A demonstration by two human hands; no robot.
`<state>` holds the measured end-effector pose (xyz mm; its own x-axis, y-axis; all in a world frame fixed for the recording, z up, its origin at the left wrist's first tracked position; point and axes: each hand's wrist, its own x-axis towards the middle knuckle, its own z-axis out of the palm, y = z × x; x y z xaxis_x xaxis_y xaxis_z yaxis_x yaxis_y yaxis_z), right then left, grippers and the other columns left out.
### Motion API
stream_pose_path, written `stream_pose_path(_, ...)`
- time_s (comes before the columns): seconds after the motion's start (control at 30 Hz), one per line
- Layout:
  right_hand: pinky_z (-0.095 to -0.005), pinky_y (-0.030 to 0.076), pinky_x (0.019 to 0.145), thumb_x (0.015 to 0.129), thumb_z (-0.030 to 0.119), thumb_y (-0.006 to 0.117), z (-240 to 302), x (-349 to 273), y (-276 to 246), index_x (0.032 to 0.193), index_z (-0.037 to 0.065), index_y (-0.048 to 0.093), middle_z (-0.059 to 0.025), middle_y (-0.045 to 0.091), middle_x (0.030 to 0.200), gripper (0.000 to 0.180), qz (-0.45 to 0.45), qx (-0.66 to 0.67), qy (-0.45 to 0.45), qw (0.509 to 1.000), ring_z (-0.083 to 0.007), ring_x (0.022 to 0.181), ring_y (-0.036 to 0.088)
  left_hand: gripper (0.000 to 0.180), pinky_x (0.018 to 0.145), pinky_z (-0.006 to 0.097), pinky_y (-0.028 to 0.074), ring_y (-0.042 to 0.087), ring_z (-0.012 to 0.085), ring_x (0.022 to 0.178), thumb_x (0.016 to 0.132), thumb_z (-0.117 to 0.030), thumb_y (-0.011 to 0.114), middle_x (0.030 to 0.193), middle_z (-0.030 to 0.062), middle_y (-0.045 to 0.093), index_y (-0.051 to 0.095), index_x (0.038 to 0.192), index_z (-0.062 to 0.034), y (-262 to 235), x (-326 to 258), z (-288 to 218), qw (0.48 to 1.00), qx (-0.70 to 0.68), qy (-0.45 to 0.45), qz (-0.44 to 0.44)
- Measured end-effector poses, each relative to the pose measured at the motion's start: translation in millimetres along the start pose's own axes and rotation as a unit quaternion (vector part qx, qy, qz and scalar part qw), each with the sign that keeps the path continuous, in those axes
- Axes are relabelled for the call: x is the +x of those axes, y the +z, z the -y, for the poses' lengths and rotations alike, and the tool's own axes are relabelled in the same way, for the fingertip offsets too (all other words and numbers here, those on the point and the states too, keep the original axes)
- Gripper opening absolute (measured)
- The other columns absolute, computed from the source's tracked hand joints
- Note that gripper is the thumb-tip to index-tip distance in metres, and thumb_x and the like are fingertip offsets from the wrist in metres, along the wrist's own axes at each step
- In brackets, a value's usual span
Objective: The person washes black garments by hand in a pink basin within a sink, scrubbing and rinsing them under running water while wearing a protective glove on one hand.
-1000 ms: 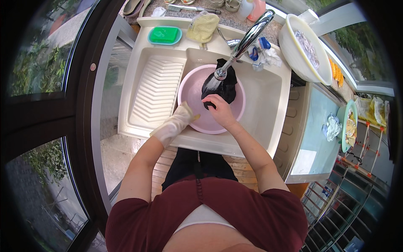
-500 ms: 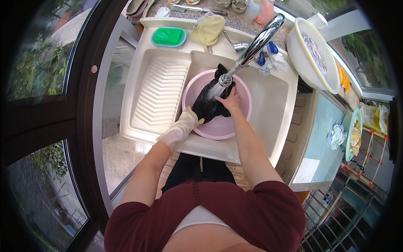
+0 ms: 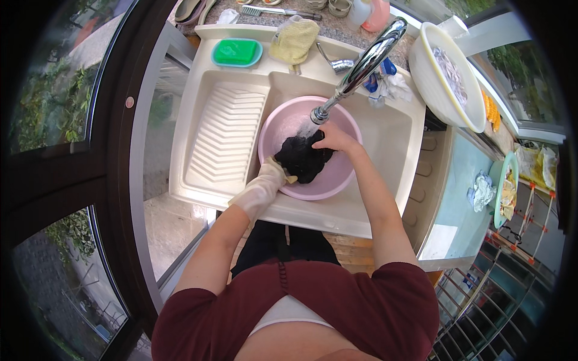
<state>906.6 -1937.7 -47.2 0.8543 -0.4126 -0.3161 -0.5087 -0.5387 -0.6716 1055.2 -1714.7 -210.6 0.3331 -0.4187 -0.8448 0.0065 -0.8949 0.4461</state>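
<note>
A wet black cloth lies bunched in a pink basin inside the sink. Water runs from the chrome faucet onto the cloth's upper part. My left hand, in a pale rubber glove, grips the cloth at its lower left edge, its fingers partly hidden by the fabric. Bare, my right hand reaches over the basin's right rim, thumb and fingers closed on the cloth's upper right edge beside the spout.
The cream sink has a ribbed washboard on its left. Behind stand a green soap bar on a dish, a yellowish cloth and a brush. A white tub of laundry leans at the right.
The black cloth has gone from stretched out under the spout to a compact bunch lower in the basin. My right hand has shifted slightly up and its fingers have drawn in.
</note>
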Motion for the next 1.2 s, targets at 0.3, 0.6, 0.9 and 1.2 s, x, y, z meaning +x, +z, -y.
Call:
stream_pose_path(0.3, -0.0227, 0.040, 0.050, 0.097, 0.022, 0.046, 5, 19, 41, 0.087, 0.007, 0.056, -0.0006, 0.054, 0.071, 0.020, -0.126, 0.659, 0.129, 0.731, -0.0106, 0.060, 0.050, 0.050, 0.099, 0.035, 0.041, 0.051, 0.0199, 0.115, 0.094, -0.046, 0.050, 0.114, 0.0040, 0.059, 0.048, 0.121, -0.0039, -9, -45, -45, 0.884, 0.453, 0.083, 0.083)
stream_pose_path(0.6, -0.0248, 0.022, 0.039, 0.098, 0.032, 0.049, 15, 56, 66, 0.062, 0.016, 0.040, 0.0032, 0.034, 0.055, 0.040, -0.016, 0.891, 0.079, 0.447, -0.0105, 0.048, 0.033, 0.057, 0.072, 0.037, 0.054, 0.068, 0.0297, 0.093, 0.088, -0.044, 0.062, 0.100, 0.0154, 0.067, 0.050, 0.119, 0.0019, -16, -78, -57, 0.959, 0.255, 0.037, -0.119)
stream_pose_path(0.9, -0.0259, 0.028, 0.044, 0.098, 0.032, 0.049, 19, 54, 54, 0.064, 0.015, 0.042, 0.0015, 0.039, 0.060, 0.039, -0.026, 0.890, 0.087, 0.446, -0.0125, 0.053, 0.037, 0.066, 0.073, 0.038, 0.051, 0.065, 0.0310, 0.090, 0.075, -0.043, 0.071, 0.098, 0.0175, 0.066, 0.050, 0.116, 0.0047, -4, -35, -23, 0.892, 0.417, 0.152, -0.091)
stream_pose_path(1.2, -0.0245, 0.029, 0.044, 0.099, 0.032, 0.049, 4, 58, 64, 0.065, 0.013, 0.044, -0.0002, 0.040, 0.060, 0.039, 0.017, 0.888, 0.028, 0.458, -0.0125, 0.052, 0.037, 0.084, 0.082, 0.041, 0.053, 0.063, 0.0364, 0.099, 0.061, -0.036, 0.089, 0.109, 0.0237, 0.063, 0.046, 0.122, 0.0026, -17, -85, -59, 0.965, 0.178, 0.118, -0.152)
